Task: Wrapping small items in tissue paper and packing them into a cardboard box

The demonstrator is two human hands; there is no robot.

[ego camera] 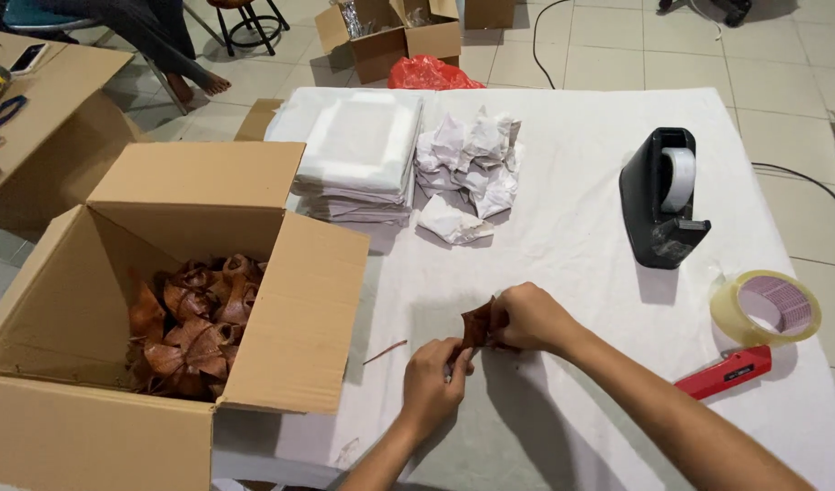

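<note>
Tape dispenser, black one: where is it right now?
Head view: the black tape dispenser stands on the white-covered table, right of the crumpled paper pile and up-left of the clear tape roll, beyond the right hand.

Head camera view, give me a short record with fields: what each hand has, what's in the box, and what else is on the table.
left hand: pinching the lower end of the brown leaf piece
right hand: gripping the same piece
cardboard box: open, holding similar brown pieces
table: white sheet stack, crumpled paper, black tape dispenser, clear tape roll, red cutter
</note>
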